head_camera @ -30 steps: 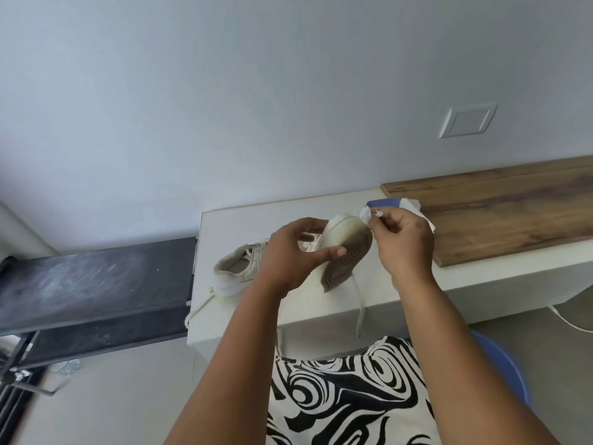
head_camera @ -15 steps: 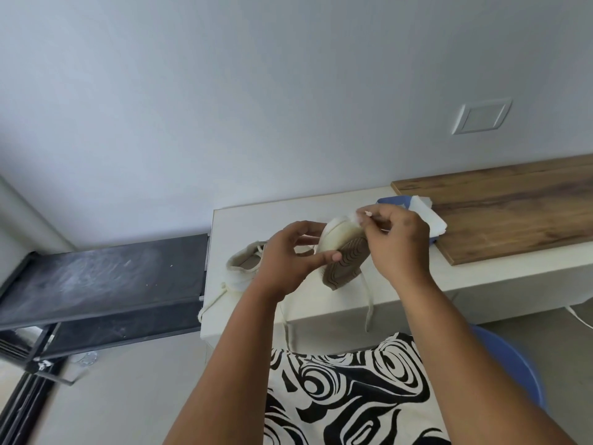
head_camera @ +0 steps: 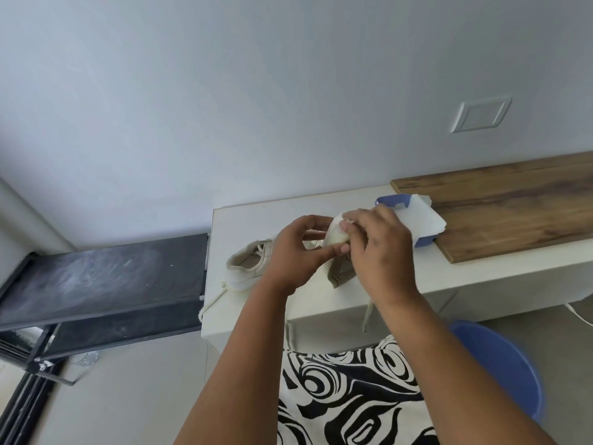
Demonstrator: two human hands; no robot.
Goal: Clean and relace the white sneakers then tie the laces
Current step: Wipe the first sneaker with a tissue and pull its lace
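- sneaker (head_camera: 337, 244) held up between both hands above the white counter (head_camera: 321, 303), its tan sole (head_camera: 341, 273) turned toward the person and the toe end pointing up.
- left hand (head_camera: 296, 252) grips the shoe from the left side, fingers curled round its upper and the thumb pressed across the edge of the sole.
- right hand (head_camera: 382, 252) covers the right side of the shoe, fingers curled and pinching a small white wipe (head_camera: 347, 223) against the toe rim.
- a lace (head_camera: 367, 313) hangs loose from the held shoe, down past the front edge of the counter.
- second sneaker (head_camera: 247, 266) sits on the counter just behind and left of the left hand, opening upward, its own lace (head_camera: 213, 303) trailing over the counter's left corner.
- blue pack of wipes (head_camera: 417, 220) lies just beyond the right hand, a white sheet sticking up from it, resting against the edge of a wooden board (head_camera: 513, 207).
- black shelf (head_camera: 102, 284) stands left of the counter, dusty on top.
- blue stool (head_camera: 500, 364) shows at the lower right, beside the person's black-and-white patterned clothing (head_camera: 346, 396).
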